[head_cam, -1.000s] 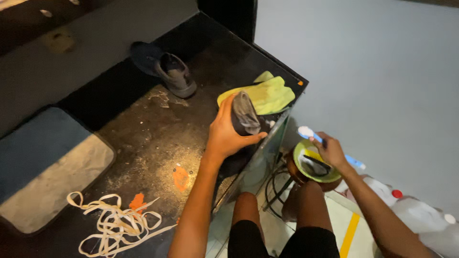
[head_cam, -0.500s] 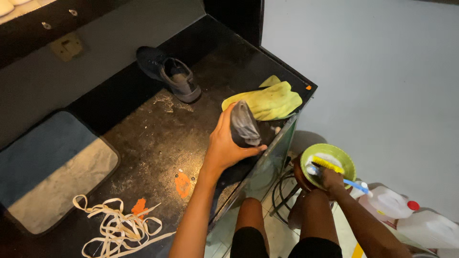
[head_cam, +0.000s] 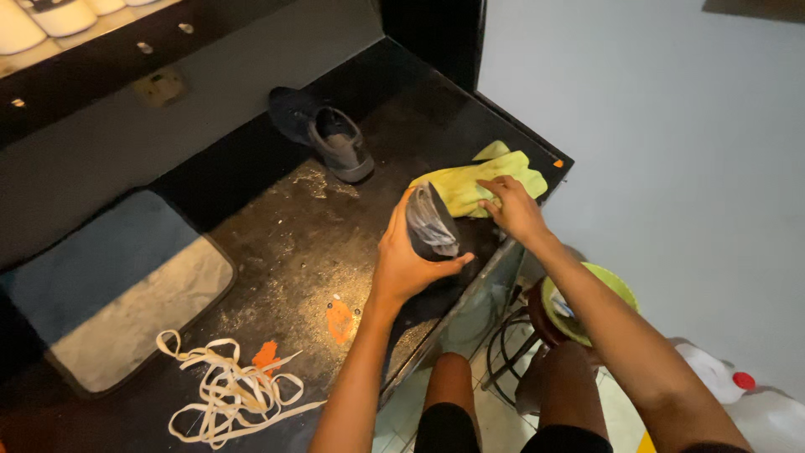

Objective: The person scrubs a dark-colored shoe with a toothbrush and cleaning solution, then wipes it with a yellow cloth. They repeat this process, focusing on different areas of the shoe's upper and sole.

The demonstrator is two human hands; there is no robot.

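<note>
Now two shoes (head_cam: 429,225) (head_cam: 340,144), one cloth (head_cam: 478,180) — two hands (head_cam: 407,260) (head_cam: 513,208)

Shoes: two, one held (head_cam: 431,225), one lying (head_cam: 340,144). Yellow cloth (head_cam: 478,182): one. Green bowl (head_cam: 617,289): one. Mat (head_cam: 113,285): one. White laces (head_cam: 222,393): one bundle.

This looks like a corner of somebody's home, a kitchen or wash area where shoes get cleaned: a dark stone tabletop (head_cam: 277,252) speckled with damp, a plain pale wall (head_cam: 671,126) and tiled floor (head_cam: 402,419) below. A grey shoe (head_cam: 340,144) lies on the stone, with loose white laces (head_cam: 222,390), a yellow-green cloth (head_cam: 482,180) and a blue-and-grey mat (head_cam: 117,285) spread about it. White jars (head_cam: 50,18) line a dark shelf behind, and a green bowl (head_cam: 587,315) sits on a small stool beside a plastic jug with a red cap (head_cam: 721,377).
</note>
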